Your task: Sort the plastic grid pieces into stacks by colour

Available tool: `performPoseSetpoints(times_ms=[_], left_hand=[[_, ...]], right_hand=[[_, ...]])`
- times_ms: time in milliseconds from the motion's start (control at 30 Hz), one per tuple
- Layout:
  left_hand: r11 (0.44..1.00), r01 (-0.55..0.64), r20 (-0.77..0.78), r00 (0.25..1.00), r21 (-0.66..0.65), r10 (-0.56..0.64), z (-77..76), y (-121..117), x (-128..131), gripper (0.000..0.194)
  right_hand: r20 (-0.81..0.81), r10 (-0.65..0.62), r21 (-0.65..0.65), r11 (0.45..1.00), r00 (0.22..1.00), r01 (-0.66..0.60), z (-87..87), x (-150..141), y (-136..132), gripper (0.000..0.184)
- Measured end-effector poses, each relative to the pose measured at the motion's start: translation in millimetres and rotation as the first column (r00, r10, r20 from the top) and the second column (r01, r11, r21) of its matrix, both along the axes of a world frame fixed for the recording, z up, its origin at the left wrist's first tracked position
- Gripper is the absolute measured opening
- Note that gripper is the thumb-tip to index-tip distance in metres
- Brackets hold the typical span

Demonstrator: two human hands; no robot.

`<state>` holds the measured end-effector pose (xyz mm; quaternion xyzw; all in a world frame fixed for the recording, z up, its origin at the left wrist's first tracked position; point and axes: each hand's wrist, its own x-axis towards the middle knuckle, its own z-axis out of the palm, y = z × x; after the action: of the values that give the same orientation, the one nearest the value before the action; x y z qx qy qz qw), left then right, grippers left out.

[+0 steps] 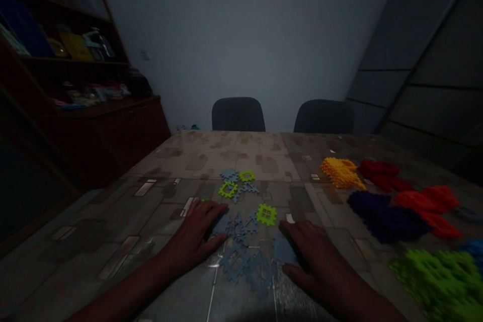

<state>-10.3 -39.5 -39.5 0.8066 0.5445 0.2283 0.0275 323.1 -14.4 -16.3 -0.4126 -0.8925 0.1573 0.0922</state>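
Several flat interlocking toy pieces with toothed edges lie in a loose cluster on the table between my hands. My left hand (198, 229) rests at the cluster's left side, thumb and fingers apart around a grey piece (221, 225), without a visible grip. On the other side my right hand (311, 251) lies low, its fingers and thumb spread beside a grey square piece (283, 249). A lime green square piece (266, 215) sits between the hands, farther in. Beyond it are a lime green frame piece (228, 189) and more grey pieces. Larger grey frame pieces (234, 261) lie nearest me.
On the patterned table (169, 211), piles of pieces stand at the right: yellow (341, 172), dark red (381, 171), orange (430, 206), dark purple (387, 216) and lime green (441, 279). Two chairs (238, 114) are behind the far edge. A wooden cabinet (132, 128) is on the left.
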Motion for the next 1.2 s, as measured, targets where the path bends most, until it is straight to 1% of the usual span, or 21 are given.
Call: performPoseSetpoints(times_ms=[100,200,333,400,500,600,667,800,900,967,1033,1133,1200], left_hand=[[1.000,-0.015,0.018,1.000,0.002,0.015,4.7,-1,2,0.050],[0.999,-0.022,0.033,0.999,0.033,0.021,9.6,-4,3,0.052],[0.997,0.036,0.067,0.997,0.063,-0.040,15.6,-7,4,0.054],[0.996,0.080,0.081,0.993,0.044,-0.083,17.1,-10,6,0.057],[0.992,0.128,0.113,0.985,0.001,-0.128,18.2,-14,9,0.062],[0.980,0.188,0.197,0.965,-0.066,-0.172,20.0,-18,14,0.065],[0.969,0.214,0.253,0.951,-0.122,-0.178,21.9,-21,16,0.066],[0.959,0.234,0.287,0.941,-0.161,-0.181,26.3,-24,24,0.067],[0.954,0.259,0.271,0.939,-0.150,-0.212,29.2,-28,31,0.073],[0.956,0.257,0.259,0.942,-0.138,-0.216,30.7,-30,35,0.076],[0.966,0.226,0.244,0.951,-0.123,-0.191,31.9,-31,39,0.076],[0.981,0.163,0.226,0.965,-0.103,-0.137,33.8,-29,44,0.078],[0.985,0.137,0.212,0.971,-0.103,-0.112,35.3,-26,52,0.082]], right_hand=[[0.008,0.007,-0.006,1.000,1.000,-0.007,0.8,9,-1,0.071],[-0.009,0.015,-0.005,1.000,1.000,-0.015,-1.0,16,-2,0.070],[0.013,0.019,-0.004,1.000,1.000,-0.019,-5.0,17,-2,0.070],[0.028,0.014,0.008,1.000,1.000,-0.014,-7.4,17,0,0.070],[0.010,-0.012,0.074,0.997,1.000,0.011,-12.1,18,4,0.064],[-0.016,-0.010,0.146,0.989,1.000,0.013,-17.4,19,8,0.058],[-0.035,0.002,0.174,0.985,0.999,0.004,-20.6,18,10,0.057],[-0.081,-0.003,0.185,0.983,0.997,0.018,-24.4,14,11,0.057],[-0.096,-0.009,0.147,0.989,0.995,0.023,-25.6,13,9,0.061],[-0.101,-0.008,0.124,0.992,0.995,0.021,-26.3,13,8,0.069],[-0.105,0.001,0.109,0.994,0.994,0.011,-26.4,13,8,0.074],[-0.108,-0.001,0.099,0.995,0.994,0.012,-22.5,14,11,0.073],[-0.117,-0.048,0.100,0.993,0.992,0.060,-16.4,16,16,0.073]])
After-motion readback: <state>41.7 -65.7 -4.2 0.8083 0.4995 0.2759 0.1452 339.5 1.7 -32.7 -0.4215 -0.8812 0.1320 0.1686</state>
